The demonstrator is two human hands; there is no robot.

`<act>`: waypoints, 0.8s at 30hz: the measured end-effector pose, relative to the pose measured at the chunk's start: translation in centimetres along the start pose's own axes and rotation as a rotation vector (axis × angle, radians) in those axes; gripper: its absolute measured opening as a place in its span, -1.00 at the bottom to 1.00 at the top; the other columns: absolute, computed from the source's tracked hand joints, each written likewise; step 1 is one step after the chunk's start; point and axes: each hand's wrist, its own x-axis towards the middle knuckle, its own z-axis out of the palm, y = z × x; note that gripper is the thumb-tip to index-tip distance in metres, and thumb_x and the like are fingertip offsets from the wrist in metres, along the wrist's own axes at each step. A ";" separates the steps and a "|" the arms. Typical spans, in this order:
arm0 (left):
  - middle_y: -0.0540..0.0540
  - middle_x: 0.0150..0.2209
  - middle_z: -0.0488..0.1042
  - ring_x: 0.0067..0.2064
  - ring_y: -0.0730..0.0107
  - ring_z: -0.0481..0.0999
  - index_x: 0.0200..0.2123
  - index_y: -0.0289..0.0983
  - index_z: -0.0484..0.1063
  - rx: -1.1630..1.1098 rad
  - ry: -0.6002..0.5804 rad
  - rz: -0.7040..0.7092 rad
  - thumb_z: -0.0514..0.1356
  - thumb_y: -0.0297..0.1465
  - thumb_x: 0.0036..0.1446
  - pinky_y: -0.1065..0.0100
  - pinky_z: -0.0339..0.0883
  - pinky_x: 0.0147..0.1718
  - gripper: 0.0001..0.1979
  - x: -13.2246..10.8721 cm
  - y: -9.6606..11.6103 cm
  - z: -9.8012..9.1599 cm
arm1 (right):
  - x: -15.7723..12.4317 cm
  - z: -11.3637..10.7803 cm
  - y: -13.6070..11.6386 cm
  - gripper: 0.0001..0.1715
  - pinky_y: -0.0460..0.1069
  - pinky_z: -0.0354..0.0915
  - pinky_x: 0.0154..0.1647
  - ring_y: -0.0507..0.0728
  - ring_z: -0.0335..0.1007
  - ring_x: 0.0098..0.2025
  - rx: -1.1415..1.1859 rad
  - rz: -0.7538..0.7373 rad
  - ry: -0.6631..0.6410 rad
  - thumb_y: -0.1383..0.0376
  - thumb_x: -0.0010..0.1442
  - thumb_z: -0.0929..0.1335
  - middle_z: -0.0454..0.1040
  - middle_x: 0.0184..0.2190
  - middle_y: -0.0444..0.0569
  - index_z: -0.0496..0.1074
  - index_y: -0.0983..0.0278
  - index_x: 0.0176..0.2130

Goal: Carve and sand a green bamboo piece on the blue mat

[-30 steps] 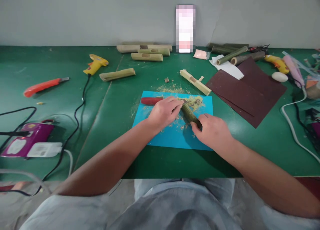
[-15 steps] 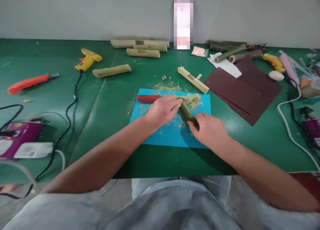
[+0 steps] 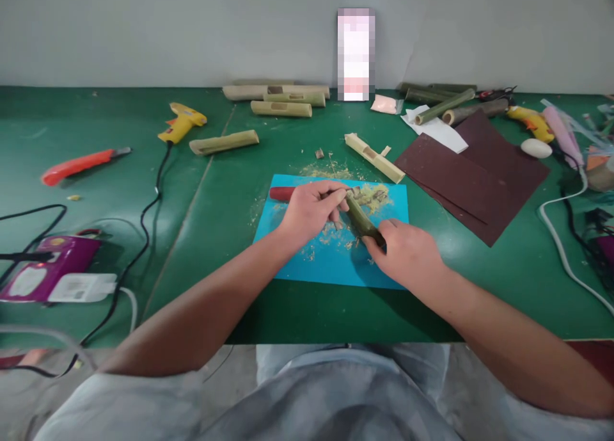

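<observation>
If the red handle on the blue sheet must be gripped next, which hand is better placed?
Probably the left hand: it is close by the red handle, at the far end of the green bamboo piece. The right hand is farther away and grips this piece's near end.

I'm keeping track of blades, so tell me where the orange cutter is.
In the head view, the orange cutter lies at the left of the green table, left of a yellow glue gun and beyond the purple box.
</observation>
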 end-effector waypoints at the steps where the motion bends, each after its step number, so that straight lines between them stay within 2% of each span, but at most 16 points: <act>1: -0.05 -0.44 0.54 -0.61 0.55 0.39 -0.27 -0.30 0.55 -0.062 0.003 -0.031 0.15 -0.38 0.26 0.47 0.35 -0.65 -0.82 0.0 0.1 0.0 | 0.0 0.0 0.0 -0.64 0.03 -0.17 -0.49 0.10 0.38 -0.42 0.002 0.001 -0.003 0.08 0.34 0.26 0.50 -0.38 -0.01 0.44 0.27 -0.31; 5: -0.06 -0.47 0.55 -0.65 0.57 0.35 -0.32 -0.30 0.53 -0.100 0.023 -0.035 0.18 -0.35 0.25 0.47 0.29 -0.70 -0.83 0.2 -0.3 -0.5 | 0.0 -0.2 0.1 -0.64 0.03 -0.15 -0.49 0.10 0.39 -0.41 0.007 0.000 -0.016 0.08 0.34 0.25 0.51 -0.37 -0.01 0.43 0.27 -0.31; 10: -0.05 -0.47 0.55 -0.64 0.58 0.35 -0.20 -0.29 0.53 -0.042 0.010 -0.004 0.16 -0.35 0.27 0.49 0.27 -0.70 -0.82 0.0 -0.8 -0.8 | 0.1 -0.3 0.2 -0.61 0.02 -0.14 -0.48 0.09 0.39 -0.41 0.007 0.012 -0.023 0.04 0.34 0.26 0.51 -0.36 -0.02 0.43 0.27 -0.31; 14: -0.04 -0.45 0.55 -0.60 0.59 0.35 -0.16 -0.30 0.51 0.005 0.065 0.021 0.20 -0.39 0.22 0.51 0.27 -0.66 -0.85 -0.3 -0.9 -0.6 | 0.0 -0.4 0.3 -0.61 0.02 -0.13 -0.47 0.10 0.39 -0.40 0.009 0.011 -0.012 0.02 0.33 0.27 0.52 -0.34 -0.02 0.44 0.26 -0.29; 18: 0.02 -0.49 0.45 -0.54 0.57 0.34 -0.30 -0.29 0.47 0.162 0.145 0.135 0.23 -0.41 0.18 0.50 0.24 -0.59 -0.94 -0.5 -1.1 -0.7 | -0.1 -0.3 0.3 -0.61 0.02 -0.11 -0.47 0.10 0.40 -0.37 0.021 0.005 -0.010 0.02 0.32 0.28 0.53 -0.33 -0.03 0.45 0.26 -0.28; 21: 0.01 -0.48 0.40 -0.49 0.52 0.34 -0.33 -0.28 0.47 0.355 0.179 0.263 0.24 -0.43 0.18 0.44 0.27 -0.52 -0.95 -0.4 -0.9 -1.1 | -0.1 -0.2 0.4 -0.61 0.02 -0.11 -0.47 0.11 0.42 -0.37 0.023 0.007 -0.009 0.02 0.32 0.28 0.53 -0.33 -0.03 0.46 0.26 -0.28; 24: -0.10 -0.31 0.49 -0.24 0.33 0.49 -0.35 -0.26 0.45 0.576 0.170 0.471 0.22 -0.44 0.18 0.27 0.43 -0.25 -0.95 -0.4 -0.5 -1.4 | -0.1 -0.2 0.3 -0.62 0.02 -0.11 -0.47 0.11 0.42 -0.36 0.026 0.003 -0.006 0.03 0.33 0.28 0.53 -0.34 -0.03 0.45 0.26 -0.28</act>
